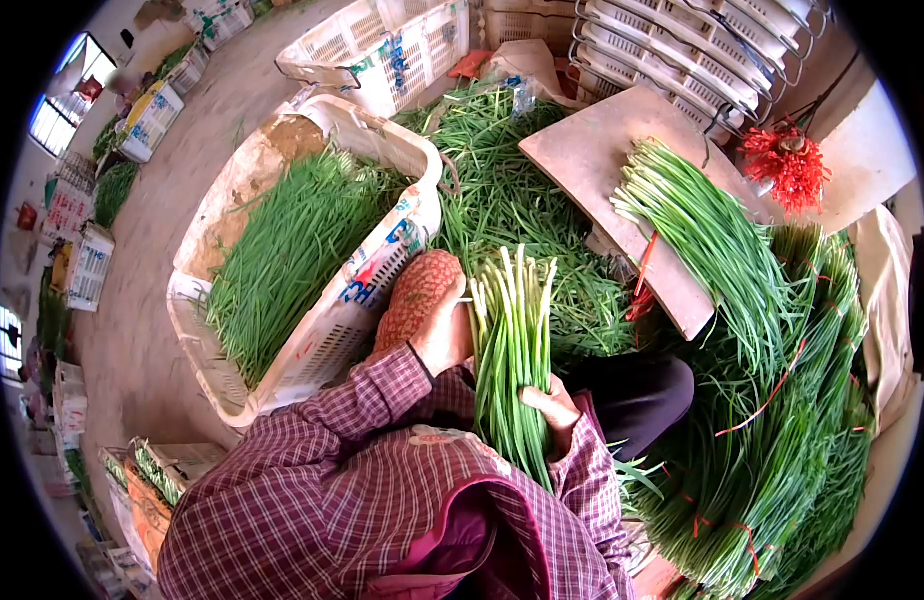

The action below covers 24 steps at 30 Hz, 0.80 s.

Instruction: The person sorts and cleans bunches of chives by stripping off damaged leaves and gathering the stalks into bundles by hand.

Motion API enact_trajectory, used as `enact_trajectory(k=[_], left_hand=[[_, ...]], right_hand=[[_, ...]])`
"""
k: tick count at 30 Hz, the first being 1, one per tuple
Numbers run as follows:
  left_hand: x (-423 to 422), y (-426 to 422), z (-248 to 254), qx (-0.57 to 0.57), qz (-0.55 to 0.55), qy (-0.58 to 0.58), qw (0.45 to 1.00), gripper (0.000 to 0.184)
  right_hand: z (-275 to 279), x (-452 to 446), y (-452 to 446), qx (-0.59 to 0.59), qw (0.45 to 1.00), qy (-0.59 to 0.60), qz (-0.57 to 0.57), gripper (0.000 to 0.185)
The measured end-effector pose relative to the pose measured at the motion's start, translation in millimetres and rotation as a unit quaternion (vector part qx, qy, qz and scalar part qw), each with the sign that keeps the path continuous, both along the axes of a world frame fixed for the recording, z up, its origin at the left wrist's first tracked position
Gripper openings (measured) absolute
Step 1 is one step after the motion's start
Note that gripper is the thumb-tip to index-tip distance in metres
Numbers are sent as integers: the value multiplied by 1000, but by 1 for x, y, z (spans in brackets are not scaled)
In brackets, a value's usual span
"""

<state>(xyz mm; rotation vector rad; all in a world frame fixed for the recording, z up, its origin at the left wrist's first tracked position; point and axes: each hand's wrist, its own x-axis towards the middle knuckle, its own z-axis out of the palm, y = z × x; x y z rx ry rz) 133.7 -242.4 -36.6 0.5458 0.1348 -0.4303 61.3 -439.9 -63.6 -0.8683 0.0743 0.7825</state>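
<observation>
An upright bunch of green stalks (512, 360) with pale ends at the top stands in front of my body. My right hand (554, 408) is wrapped round its lower right side, thumb across the stalks. At the bunch's upper left is my left hand (445, 335), its fingers largely hidden behind the stalks, so its grip does not show. Another bunch of stalks (692, 220) lies on a tilted board (572, 150) at the right, its pale ends toward the upper left. Loose green leaves (522, 190) are heaped beyond my hands.
A white crate (412, 215) at the left holds loose greens. Bundles with red ties (752, 470) are piled at the right. Red ties (785, 168) hang by the board. Stacked white crates (672, 60) stand behind it. My knee (647, 400) is beside my right hand.
</observation>
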Motion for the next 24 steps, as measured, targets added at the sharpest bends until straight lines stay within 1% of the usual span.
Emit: enact_trajectory(k=[1, 2, 4, 5, 6, 7, 10, 11, 13, 14, 15, 16, 17, 18, 20, 22, 23, 24], left_hand=[[-4, 2, -8, -14, -24, 19, 999, 71], [-8, -3, 4, -21, -34, 23, 999, 65], [-13, 0, -15, 117, -76, 58, 988, 52], [-15, -3, -1, 153, -79, 90, 981, 37], [-14, -3, -3, 118, -85, 121, 982, 34], [-15, -3, -2, 87, -72, 121, 986, 34], [-19, 1, -10, 23, -43, 148, 988, 34], [-20, 2, -12, 23, -39, 144, 989, 32], [-20, 5, -11, 13, -41, 139, 989, 31], [-19, 4, -10, 6, -20, 125, 992, 32], [-15, 6, -10, 7, -17, 112, 994, 31], [-12, 8, -11, 8, -12, 99, 995, 31], [-6, 12, -11, 103, -28, 103, 989, 31], [-6, 13, -10, 184, -19, 83, 979, 31], [-4, 15, -3, 219, -1, 33, 975, 30], [6, 21, -2, 248, 76, 3, 966, 32], [16, 34, -14, 235, 87, 48, 967, 36], [28, 58, -47, 200, 115, 32, 973, 35]], right_hand=[[1, 0, 1, -4, 1000, -6, -21, 51], [2, 2, 2, -8, 999, -12, -41, 51], [2, 1, 10, -23, 998, -12, -48, 54], [3, 0, 13, -50, 996, -34, -58, 55], [6, 0, 15, -77, 993, -57, -68, 56], [10, 0, 12, -64, 995, -29, -74, 55], [4, -3, 7, -24, 991, -35, -128, 53], [1, -5, 8, -34, 989, -40, -135, 54], [-5, -6, 8, -34, 993, -43, -105, 60], [-8, -7, 9, -32, 994, -45, -91, 63], [-14, -7, 11, -28, 995, -68, -64, 71], [-17, -9, 12, -14, 996, -66, -49, 76], [-15, -8, 14, -19, 997, -66, -28, 78], [-13, -7, 15, -23, 997, -67, -8, 79], [-16, -7, 19, -3, 998, -59, 2, 76], [-11, -8, 21, -34, 999, -24, 26, 72], [-8, -10, 25, -44, 999, -29, 10, 69], [-14, -12, 26, -47, 998, -49, 9, 69]])
